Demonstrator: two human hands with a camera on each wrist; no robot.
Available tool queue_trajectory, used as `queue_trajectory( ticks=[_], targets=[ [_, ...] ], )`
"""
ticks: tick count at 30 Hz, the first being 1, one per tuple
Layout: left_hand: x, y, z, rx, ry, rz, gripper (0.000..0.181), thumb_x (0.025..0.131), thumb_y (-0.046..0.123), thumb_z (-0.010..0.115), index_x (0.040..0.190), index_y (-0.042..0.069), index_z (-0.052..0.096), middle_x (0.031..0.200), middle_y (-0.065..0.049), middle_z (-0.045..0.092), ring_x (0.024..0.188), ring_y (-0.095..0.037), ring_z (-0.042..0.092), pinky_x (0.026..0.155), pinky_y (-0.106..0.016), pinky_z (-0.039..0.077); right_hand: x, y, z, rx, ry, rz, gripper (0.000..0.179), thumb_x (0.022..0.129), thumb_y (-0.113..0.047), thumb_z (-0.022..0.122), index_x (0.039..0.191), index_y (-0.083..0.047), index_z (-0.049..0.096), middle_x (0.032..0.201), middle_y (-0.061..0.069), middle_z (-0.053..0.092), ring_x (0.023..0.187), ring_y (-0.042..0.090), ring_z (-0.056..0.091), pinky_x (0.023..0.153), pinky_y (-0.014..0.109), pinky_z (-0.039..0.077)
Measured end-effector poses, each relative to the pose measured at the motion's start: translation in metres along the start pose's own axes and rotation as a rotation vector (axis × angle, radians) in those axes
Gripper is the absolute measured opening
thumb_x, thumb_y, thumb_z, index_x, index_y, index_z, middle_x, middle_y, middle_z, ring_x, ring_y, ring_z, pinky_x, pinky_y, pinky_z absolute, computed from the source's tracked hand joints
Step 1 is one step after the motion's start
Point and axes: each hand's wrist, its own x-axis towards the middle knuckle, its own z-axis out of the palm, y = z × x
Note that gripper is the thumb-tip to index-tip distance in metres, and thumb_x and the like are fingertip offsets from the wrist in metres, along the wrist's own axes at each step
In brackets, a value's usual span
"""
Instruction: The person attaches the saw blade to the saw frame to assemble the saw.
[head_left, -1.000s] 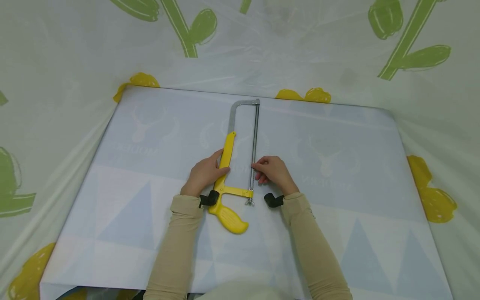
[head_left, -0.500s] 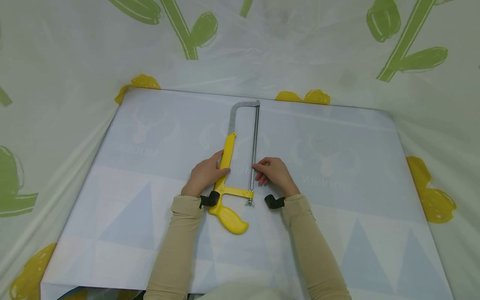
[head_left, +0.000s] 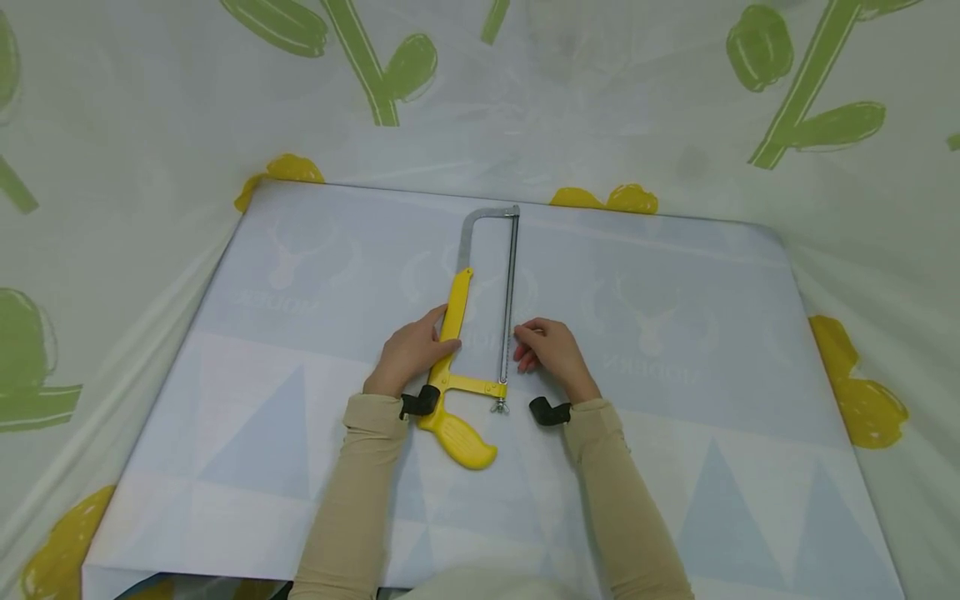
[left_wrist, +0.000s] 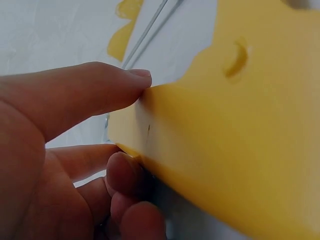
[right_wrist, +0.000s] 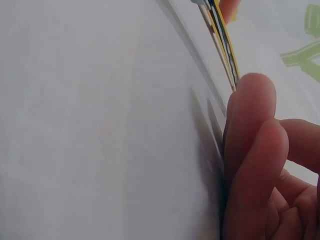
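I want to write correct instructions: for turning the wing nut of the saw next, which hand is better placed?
Probably the right hand: it is beside the blade, nearer the wing nut, and seems to hold nothing, while the left hand grips the yellow frame.

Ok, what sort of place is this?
Probably a makeshift indoor work or filming spot: a patterned tabletop, plant-print sheeting around it, and a saw lying on top.
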Motion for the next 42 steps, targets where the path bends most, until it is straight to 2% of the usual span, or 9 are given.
queue_trajectory(
  ticks=[10, 13, 17, 20, 25, 29, 34, 39, 42],
  targets=[
    [-0.001, 0.002, 0.000, 0.017, -0.008, -0.014, 0.069, 0.083, 0.042, 0.056, 0.142, 0.021, 0.025, 0.079, -0.005, 0.053, 0.064, -0.019, 0.048, 0.058, -0.031, 0.038, -0.006, 0.006, 0.000, 0.003, 0.015, -0.037, 0.029, 0.087, -0.029, 0.055, 0.101, -0.005, 0.059, 0.074, 0.013, 0.064, 0.057, 0.024, 0.060, 0.055, 0.032, 0.049],
    [-0.001, 0.005, 0.001, 0.062, 0.005, -0.002, 0.071, 0.083, 0.042, 0.056, 0.142, 0.019, 0.025, 0.094, -0.006, 0.059, 0.075, -0.020, 0.054, 0.066, -0.034, 0.042, -0.011, 0.008, 0.000, 0.002, 0.019, -0.042, 0.028, 0.088, -0.030, 0.054, 0.100, -0.005, 0.060, 0.076, 0.012, 0.063, 0.059, 0.024, 0.061, 0.056, 0.032, 0.049],
    [-0.002, 0.010, 0.001, 0.146, 0.010, 0.017, 0.073, 0.083, 0.042, 0.056, 0.142, 0.014, 0.024, 0.117, -0.009, 0.056, 0.090, -0.021, 0.055, 0.078, -0.039, 0.043, -0.021, 0.012, 0.000, 0.022, 0.014, -0.040, 0.028, 0.087, -0.030, 0.055, 0.099, -0.005, 0.060, 0.077, 0.013, 0.062, 0.060, 0.024, 0.060, 0.058, 0.032, 0.049],
    [-0.003, 0.015, -0.001, 0.211, 0.003, 0.023, 0.072, 0.084, 0.041, 0.055, 0.142, 0.011, 0.025, 0.114, -0.011, 0.057, 0.082, -0.021, 0.055, 0.071, -0.036, 0.044, -0.031, 0.013, 0.001, 0.022, 0.003, -0.041, 0.029, 0.087, -0.031, 0.056, 0.099, -0.005, 0.060, 0.077, 0.013, 0.062, 0.061, 0.024, 0.059, 0.059, 0.032, 0.049],
    [-0.004, 0.021, -0.003, 0.305, 0.017, 0.028, 0.067, 0.083, 0.036, 0.057, 0.139, 0.008, 0.031, 0.090, -0.009, 0.060, 0.062, -0.020, 0.051, 0.051, -0.030, 0.039, -0.048, 0.017, 0.005, -0.009, -0.017, -0.060, 0.027, 0.087, -0.031, 0.056, 0.097, -0.006, 0.061, 0.076, 0.011, 0.062, 0.061, 0.023, 0.058, 0.059, 0.032, 0.048],
    [-0.003, 0.023, -0.003, 0.348, 0.012, 0.017, 0.066, 0.082, 0.034, 0.056, 0.138, 0.007, 0.032, 0.081, -0.007, 0.057, 0.057, -0.019, 0.049, 0.047, -0.029, 0.037, -0.063, 0.023, 0.009, -0.049, -0.042, -0.083, 0.025, 0.086, -0.033, 0.057, 0.093, -0.009, 0.062, 0.073, 0.007, 0.062, 0.060, 0.022, 0.057, 0.058, 0.032, 0.047],
    [-0.002, 0.023, -0.003, 0.341, 0.000, 0.008, 0.068, 0.082, 0.034, 0.056, 0.139, 0.007, 0.031, 0.086, -0.009, 0.059, 0.058, -0.020, 0.050, 0.048, -0.030, 0.037, -0.084, 0.028, 0.013, -0.159, -0.089, -0.117, 0.025, 0.084, -0.041, 0.058, 0.085, -0.016, 0.062, 0.066, 0.003, 0.059, 0.058, 0.020, 0.055, 0.057, 0.032, 0.044],
    [-0.002, 0.020, -0.003, 0.310, -0.012, -0.015, 0.069, 0.082, 0.037, 0.054, 0.141, 0.013, 0.027, 0.109, -0.009, 0.058, 0.068, -0.020, 0.050, 0.055, -0.030, 0.039, -0.096, 0.028, 0.019, -0.223, -0.128, -0.143, 0.029, 0.083, -0.045, 0.056, 0.083, -0.016, 0.061, 0.062, 0.002, 0.057, 0.058, 0.017, 0.053, 0.057, 0.031, 0.042],
    [-0.002, 0.019, -0.004, 0.289, -0.015, -0.030, 0.070, 0.081, 0.038, 0.054, 0.142, 0.014, 0.027, 0.114, -0.009, 0.056, 0.072, -0.021, 0.050, 0.057, -0.031, 0.039, -0.099, 0.028, 0.021, -0.230, -0.138, -0.147, 0.031, 0.083, -0.046, 0.055, 0.083, -0.016, 0.061, 0.062, 0.002, 0.057, 0.057, 0.017, 0.053, 0.056, 0.031, 0.042]
  ],
)
